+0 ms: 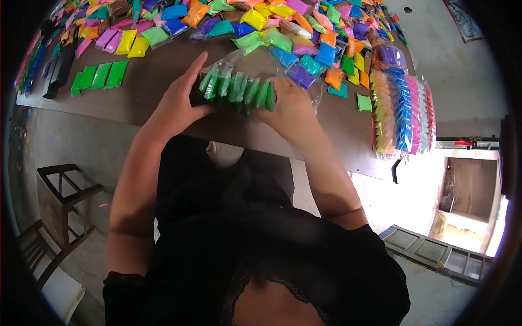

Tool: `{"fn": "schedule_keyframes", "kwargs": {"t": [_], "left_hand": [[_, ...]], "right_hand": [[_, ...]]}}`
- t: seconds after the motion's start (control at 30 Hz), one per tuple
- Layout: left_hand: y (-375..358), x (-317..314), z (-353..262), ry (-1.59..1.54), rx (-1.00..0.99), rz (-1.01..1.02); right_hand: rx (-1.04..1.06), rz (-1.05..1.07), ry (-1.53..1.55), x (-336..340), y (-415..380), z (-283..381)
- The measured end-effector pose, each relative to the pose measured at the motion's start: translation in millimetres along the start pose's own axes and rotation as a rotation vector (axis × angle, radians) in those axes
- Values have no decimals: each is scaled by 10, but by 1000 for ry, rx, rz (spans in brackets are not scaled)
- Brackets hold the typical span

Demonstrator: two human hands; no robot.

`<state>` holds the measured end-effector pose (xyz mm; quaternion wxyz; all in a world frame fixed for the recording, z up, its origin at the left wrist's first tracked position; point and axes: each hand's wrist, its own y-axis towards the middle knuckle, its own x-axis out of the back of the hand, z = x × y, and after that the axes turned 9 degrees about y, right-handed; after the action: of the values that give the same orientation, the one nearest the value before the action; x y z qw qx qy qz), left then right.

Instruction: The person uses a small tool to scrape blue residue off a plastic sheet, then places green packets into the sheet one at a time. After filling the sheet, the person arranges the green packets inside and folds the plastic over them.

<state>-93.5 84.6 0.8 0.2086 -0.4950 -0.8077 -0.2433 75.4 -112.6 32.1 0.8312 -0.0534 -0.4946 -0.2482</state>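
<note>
A row of several small green packets [237, 89] stands on edge side by side above the table's near edge. Clear plastic [239, 58] shows around and behind the row. My right hand [291, 106] wraps the row's right end, its thumb on the near side and its fingers partly hidden behind. At the left end is my left hand [176, 106], thumb and forefinger spread wide apart, close to the packets; its other fingers are hidden. To the left, several flat green packets [100, 76] lie in a line on the brown table [147, 103].
A large heap of colourful packets [255, 19] covers the table's far side. Bagged rows of coloured packets [403, 111] stand at the right edge, near a single light green packet [364, 102]. Dark bars [58, 65] lie at the left end. Wooden chairs [62, 206] stand below left.
</note>
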Motion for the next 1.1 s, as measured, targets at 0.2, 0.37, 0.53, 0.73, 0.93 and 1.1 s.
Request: {"fn": "schedule_keyframes", "kwargs": {"t": [0.2,0.37,0.53,0.73,0.93,1.1], "left_hand": [[-5,-123,189,133,-68,-126],[-5,-153,233,175,-131,-189],[-18,-140,202,186,-121,-185],[-40,-79,203,120,-169,-122],[-238,584,325,221,-65,-249],[-92,1478,1483,862,356,-763]], "right_hand": [[-13,-29,38,-43,25,-48],[23,-13,59,-29,31,-106],[-204,161,338,185,40,-94],[-3,63,199,144,-7,-56],[-42,-93,213,465,-220,89],[-48,-327,407,474,-409,61]]}}
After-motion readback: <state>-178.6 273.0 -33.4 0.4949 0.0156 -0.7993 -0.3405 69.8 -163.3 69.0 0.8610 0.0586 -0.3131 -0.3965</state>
